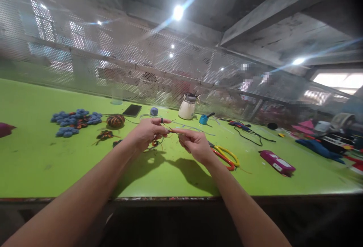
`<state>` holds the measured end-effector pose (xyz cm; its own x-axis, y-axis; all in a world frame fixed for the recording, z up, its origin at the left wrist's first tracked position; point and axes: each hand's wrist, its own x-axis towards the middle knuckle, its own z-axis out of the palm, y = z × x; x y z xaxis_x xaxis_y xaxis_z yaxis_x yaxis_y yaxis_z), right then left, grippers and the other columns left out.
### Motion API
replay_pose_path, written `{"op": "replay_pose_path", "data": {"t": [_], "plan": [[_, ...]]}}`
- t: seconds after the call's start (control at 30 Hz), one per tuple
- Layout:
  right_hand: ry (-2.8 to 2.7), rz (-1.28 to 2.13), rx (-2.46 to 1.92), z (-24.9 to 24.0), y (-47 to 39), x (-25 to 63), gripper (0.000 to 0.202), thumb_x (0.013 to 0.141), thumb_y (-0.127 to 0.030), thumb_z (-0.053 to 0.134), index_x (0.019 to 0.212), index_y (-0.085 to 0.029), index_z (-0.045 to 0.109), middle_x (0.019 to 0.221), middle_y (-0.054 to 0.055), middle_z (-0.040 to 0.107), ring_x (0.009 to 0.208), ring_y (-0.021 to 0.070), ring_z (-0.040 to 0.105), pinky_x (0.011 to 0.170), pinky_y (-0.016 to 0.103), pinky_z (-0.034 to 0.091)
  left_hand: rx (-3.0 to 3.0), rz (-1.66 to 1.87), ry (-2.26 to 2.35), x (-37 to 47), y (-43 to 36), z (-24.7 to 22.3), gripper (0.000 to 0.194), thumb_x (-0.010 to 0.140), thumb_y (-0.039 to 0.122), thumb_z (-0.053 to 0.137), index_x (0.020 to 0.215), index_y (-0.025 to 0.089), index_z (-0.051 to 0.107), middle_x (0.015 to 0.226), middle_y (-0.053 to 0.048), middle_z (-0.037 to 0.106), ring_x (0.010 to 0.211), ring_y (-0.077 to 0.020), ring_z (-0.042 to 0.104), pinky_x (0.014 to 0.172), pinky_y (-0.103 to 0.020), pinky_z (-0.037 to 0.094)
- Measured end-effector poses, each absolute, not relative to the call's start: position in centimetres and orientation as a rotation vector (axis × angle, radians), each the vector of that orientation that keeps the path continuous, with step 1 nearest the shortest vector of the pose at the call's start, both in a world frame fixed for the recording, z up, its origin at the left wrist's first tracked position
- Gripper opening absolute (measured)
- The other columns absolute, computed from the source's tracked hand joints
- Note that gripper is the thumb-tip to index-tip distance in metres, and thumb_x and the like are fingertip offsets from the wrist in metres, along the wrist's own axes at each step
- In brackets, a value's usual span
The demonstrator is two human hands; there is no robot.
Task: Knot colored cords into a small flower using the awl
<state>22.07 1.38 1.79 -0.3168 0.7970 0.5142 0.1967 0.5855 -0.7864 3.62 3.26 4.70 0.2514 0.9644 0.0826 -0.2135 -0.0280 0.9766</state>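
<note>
My left hand (150, 131) is closed, pinching multicoloured orange and dark yarn (170, 130) in front of me; its index finger sticks out with a dark ring or band on it. My right hand (195, 143) is closed in a pinch, its fingertips almost meeting the left ones. Whatever thin thing sits in the right fingers is too small to make out. Below the left hand, a small orange and dark piece (155, 143) shows. Beyond the left wrist lies a ball of variegated yarn (115, 121), with a small tangled bundle of the same yarn (104, 135) nearer me.
Blue crocheted flowers (66, 119) lie left on the green table (85, 175). Behind are a phone (132, 110), blue yarn (154, 111), a white jug (186, 110) and a blue pot (203, 119). Scissors (227, 157) and a purple box (277, 162) lie right.
</note>
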Motion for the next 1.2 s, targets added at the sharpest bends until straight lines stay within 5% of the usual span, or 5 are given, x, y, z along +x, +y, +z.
{"op": "replay_pose_path", "data": {"t": [0.47, 0.73, 0.93, 1.2], "plan": [[-2.331, 0.292, -0.991, 3.4, 0.8, 23.7, 0.070, 0.067, 0.006, 0.039, 0.125, -0.028, 0.057, 0.053, -0.006, 0.025, 0.053, 0.0105, 0.027, 0.057, 0.023, 0.026, 1.470, 1.152, 0.918, 3.3, 3.0, 4.9, 0.026, 0.053, 0.009, 0.072, 0.079, 0.011, 0.070, 0.053, -0.002, 0.061, 0.051, -0.0135, 0.055, 0.052, -0.026, 0.038], [-2.354, 0.161, -1.193, 3.5, 0.6, 23.0, 0.068, 0.068, 0.006, 0.042, 0.124, -0.028, 0.058, 0.053, -0.004, 0.040, 0.052, 0.0105, 0.032, 0.055, 0.023, 0.025, 1.785, 1.164, 1.143, 3.9, 3.1, 4.3, 0.032, 0.057, 0.014, 0.066, 0.089, 0.014, 0.069, 0.055, -0.001, 0.063, 0.048, -0.0141, 0.052, 0.047, -0.025, 0.034], [-2.293, 0.022, -1.269, 2.6, 1.0, 22.6, 0.054, 0.075, 0.000, 0.048, 0.118, -0.029, 0.063, 0.077, 0.006, 0.066, 0.064, 0.0154, 0.046, 0.060, 0.026, 0.031, 1.971, 1.198, 1.214, 4.5, 3.0, 3.9, 0.030, 0.060, 0.010, 0.060, 0.088, 0.014, 0.070, 0.054, 0.000, 0.064, 0.049, -0.0151, 0.054, 0.054, -0.026, 0.038], [-2.128, 0.197, -1.166, 2.3, 0.9, 21.8, 0.045, 0.078, -0.004, 0.047, 0.114, -0.023, 0.067, 0.074, 0.005, 0.067, 0.059, 0.0131, 0.046, 0.059, 0.025, 0.035, 1.898, 1.223, 1.268, 4.5, 3.5, 3.7, 0.040, 0.061, 0.016, 0.063, 0.101, 0.012, 0.065, 0.061, -0.002, 0.065, 0.054, -0.0162, 0.056, 0.055, -0.027, 0.039]]}}
